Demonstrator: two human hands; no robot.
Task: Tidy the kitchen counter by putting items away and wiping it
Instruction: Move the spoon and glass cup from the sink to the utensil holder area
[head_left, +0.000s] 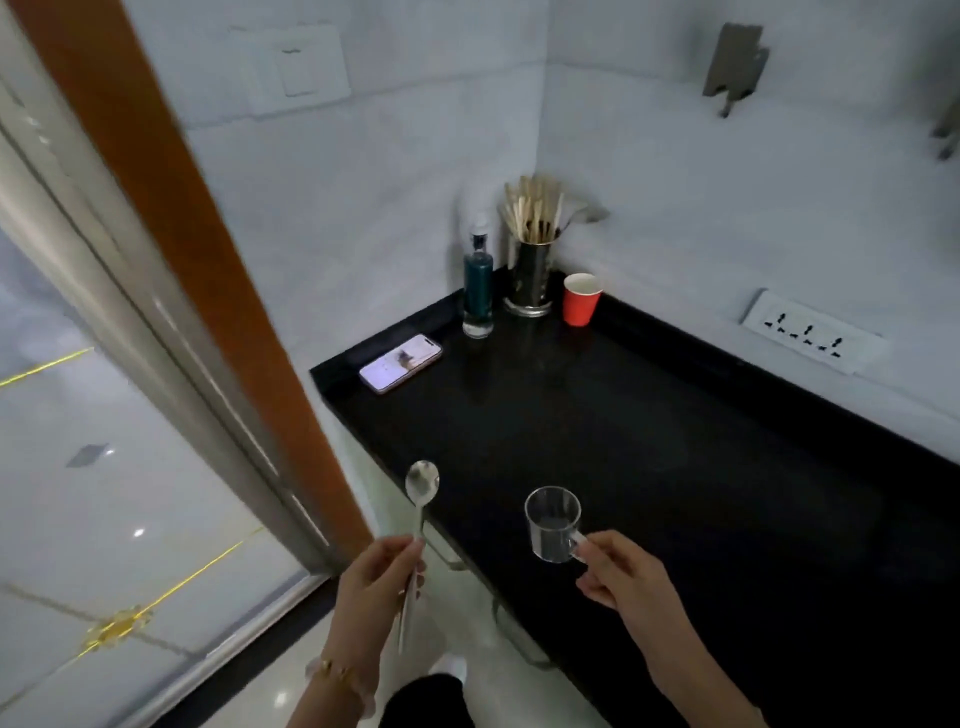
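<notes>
My left hand (376, 579) pinches the handle of a metal spoon (422, 483), its bowl pointing up, just off the left edge of the black counter (649, 441). My right hand (621, 574) holds a small clear glass cup (553, 522) by its handle, above the counter's near part. In the far corner stand a red paper cup (581, 300), a steel holder full of wooden sticks and utensils (531, 275) and a bottle of dark teal liquid (478, 291). A phone (401, 362) with a lit screen lies at the counter's left end.
White tiled walls meet behind the corner. A socket strip (810, 332) is on the right wall above the counter. An orange door frame (208, 270) and a metal sliding-door frame run along the left. Drawer handles (447, 553) sit below the counter's front edge.
</notes>
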